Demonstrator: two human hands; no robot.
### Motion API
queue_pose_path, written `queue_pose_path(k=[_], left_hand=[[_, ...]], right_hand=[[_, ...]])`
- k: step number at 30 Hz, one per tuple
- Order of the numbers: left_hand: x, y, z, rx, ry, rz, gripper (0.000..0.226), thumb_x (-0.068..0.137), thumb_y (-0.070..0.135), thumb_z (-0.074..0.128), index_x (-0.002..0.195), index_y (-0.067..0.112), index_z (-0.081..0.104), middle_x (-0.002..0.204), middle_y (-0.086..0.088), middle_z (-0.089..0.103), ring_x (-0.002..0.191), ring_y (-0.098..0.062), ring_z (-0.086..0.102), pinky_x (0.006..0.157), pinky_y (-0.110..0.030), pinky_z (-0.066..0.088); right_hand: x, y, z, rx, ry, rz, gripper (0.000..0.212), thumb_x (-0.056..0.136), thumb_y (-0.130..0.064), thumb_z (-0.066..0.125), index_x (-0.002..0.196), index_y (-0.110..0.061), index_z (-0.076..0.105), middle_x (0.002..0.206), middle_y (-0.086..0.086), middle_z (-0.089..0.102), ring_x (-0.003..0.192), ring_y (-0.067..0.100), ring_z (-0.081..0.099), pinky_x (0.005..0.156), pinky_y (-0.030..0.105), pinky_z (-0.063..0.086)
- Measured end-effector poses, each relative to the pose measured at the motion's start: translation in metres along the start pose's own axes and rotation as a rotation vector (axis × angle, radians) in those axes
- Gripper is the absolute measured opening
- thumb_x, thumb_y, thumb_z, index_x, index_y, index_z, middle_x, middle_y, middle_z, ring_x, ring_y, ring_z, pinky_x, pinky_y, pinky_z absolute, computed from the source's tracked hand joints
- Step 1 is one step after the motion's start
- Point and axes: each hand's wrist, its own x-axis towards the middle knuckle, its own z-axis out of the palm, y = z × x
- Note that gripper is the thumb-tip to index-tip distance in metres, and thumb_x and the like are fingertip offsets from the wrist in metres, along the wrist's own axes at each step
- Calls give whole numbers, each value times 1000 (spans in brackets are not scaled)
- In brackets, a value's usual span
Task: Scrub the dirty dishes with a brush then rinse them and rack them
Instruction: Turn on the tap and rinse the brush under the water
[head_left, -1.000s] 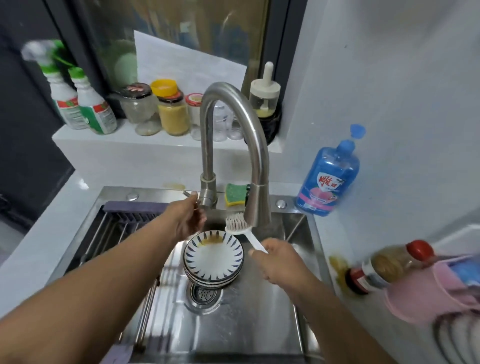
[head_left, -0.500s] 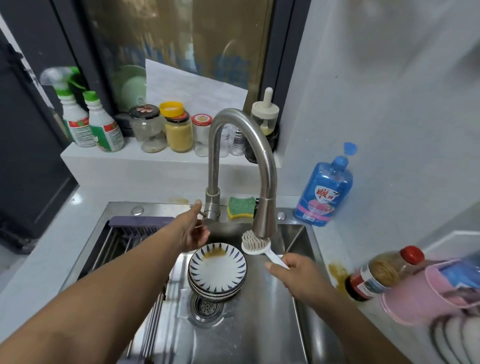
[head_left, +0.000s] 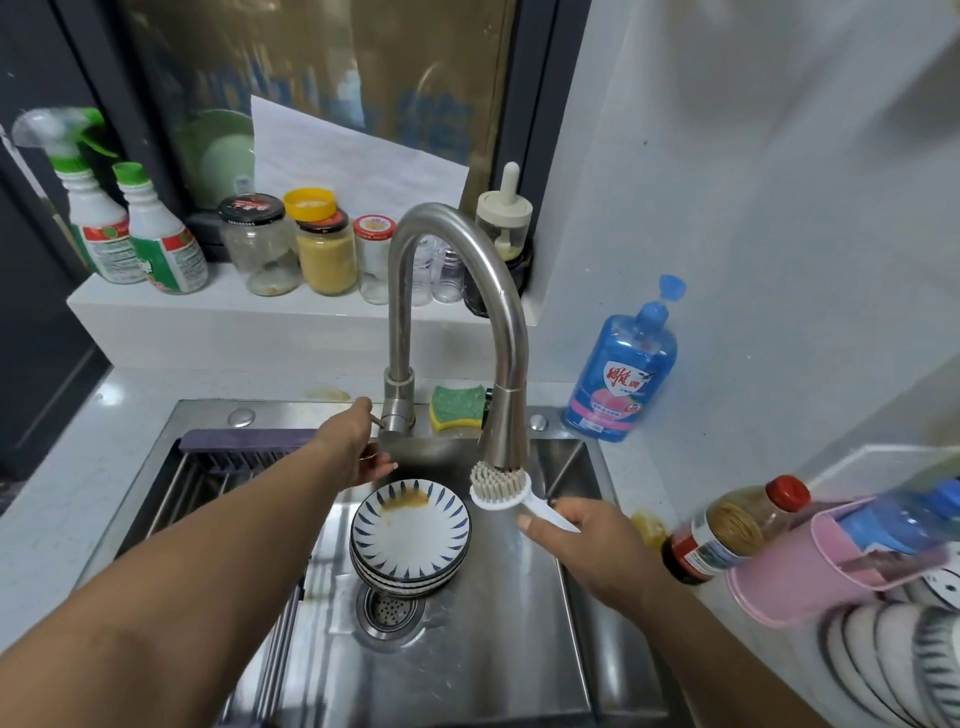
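Your right hand (head_left: 576, 538) grips the white plastic dish brush (head_left: 500, 488) beneath the steel tap spout (head_left: 506, 431). Your left hand (head_left: 358, 447), fingers loosely spread, touches the tap lever (head_left: 377, 422). Stained blue-striped white plates (head_left: 410, 535) sit stacked in the steel sink (head_left: 519, 649).

A home kitchen — steel sink (head_left: 613, 597), faucet (head_left: 498, 291), jars (head_left: 326, 249) on the sill.

I count two hands: left hand (head_left: 358, 452), right hand (head_left: 576, 540). One brush (head_left: 501, 486). One tap (head_left: 457, 234). One sink (head_left: 467, 675). One pile of plates (head_left: 410, 530), maybe four, not sure. One sponge (head_left: 457, 408). One blue soap bottle (head_left: 621, 379). Two green-top bottles (head_left: 98, 228). Three jars with coloured lids (head_left: 260, 244). One sauce bottle (head_left: 727, 525). One pink cup (head_left: 779, 582). Racked plates (head_left: 883, 654) too blurry to count.
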Motion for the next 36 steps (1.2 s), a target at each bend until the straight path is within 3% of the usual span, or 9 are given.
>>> queue_pose_path(k=[3,9,13,17,24,28,33,36], left_hand=[[-1,3,5,11,17,15,34,103,41,41,114,10,50,93,-12,49,75,-25,57,56,-40,56],[-3,11,19,-25,80,0,36,105,41,36,113,8,48,85,-9,48,67,-24,56,65,-43,61],[-2,9,24,-29,101,-12,36,104,40,35,109,7,51,81,-9,49,65,-24,56,64,-43,60],[-1,9,26,-57,114,-9,34,103,37,34,106,8,51,81,-9,49,66,-23,56,66,-44,61],[-2,5,29,-130,137,-19,36,104,42,33,87,13,47,79,-9,48,67,-22,54,83,-49,62],[-3,2,29,-136,127,-30,39,106,44,30,85,14,44,82,-8,47,68,-21,54,86,-49,61],[-6,0,27,-152,101,-52,39,107,42,30,83,13,41,92,-10,48,74,-23,56,78,-48,62],[-10,-3,25,-107,7,-87,41,107,45,32,106,7,49,94,-11,50,74,-23,58,61,-43,60]], right_hand=[[0,7,2,-20,-7,0,39,85,-60,67,59,-32,57,50,-10,47,48,5,43,59,30,38],[3,18,6,-31,8,38,52,72,-75,58,61,-25,53,50,-9,48,51,9,45,59,34,41],[5,19,5,-23,5,14,46,81,-67,63,60,-28,53,50,-11,47,49,7,43,59,32,39],[8,19,5,-1,4,9,51,78,-71,61,63,-23,52,52,-11,47,51,8,44,60,33,40],[9,17,6,-19,0,8,55,73,-77,55,64,-23,52,54,-11,49,53,7,47,61,33,42],[10,14,7,-34,19,6,52,82,-68,61,69,-18,57,55,-10,51,53,6,49,61,31,43],[11,8,7,-64,20,-15,49,86,-64,63,74,-16,62,54,-11,53,53,5,50,60,29,42],[13,7,8,-79,27,-2,51,84,-68,63,76,-17,62,55,-11,54,56,6,53,61,29,44]])
